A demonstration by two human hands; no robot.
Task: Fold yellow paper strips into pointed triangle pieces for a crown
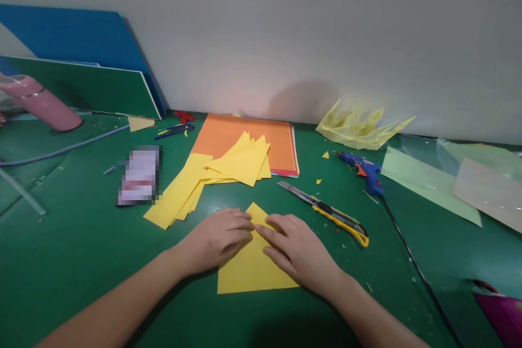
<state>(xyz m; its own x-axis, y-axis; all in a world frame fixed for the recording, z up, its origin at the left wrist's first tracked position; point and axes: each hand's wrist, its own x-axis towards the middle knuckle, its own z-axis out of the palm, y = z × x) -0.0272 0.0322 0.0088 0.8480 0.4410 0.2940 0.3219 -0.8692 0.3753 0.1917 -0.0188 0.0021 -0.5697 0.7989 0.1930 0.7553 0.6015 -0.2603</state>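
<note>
We had the yellow sheet [253, 277] flat on the table [196, 310], under both hands; its top came to a point and its bottom edge ran straight, so we judged the upper corners folded in and the creasing unfinished; the fingers of our left hand [218, 239] lay bent and close together on the sheet, while those of our right hand [302, 244] were slightly apart on its other side; neither hand was clamped on anything; beyond the sheet, yellow pieces [244, 160], several with pointed ends, lay partly on orange paper [232, 130], and we took these as folding already done; the knife [326, 209] and glue gun [369, 171] lay to the right, untouched.
</note>
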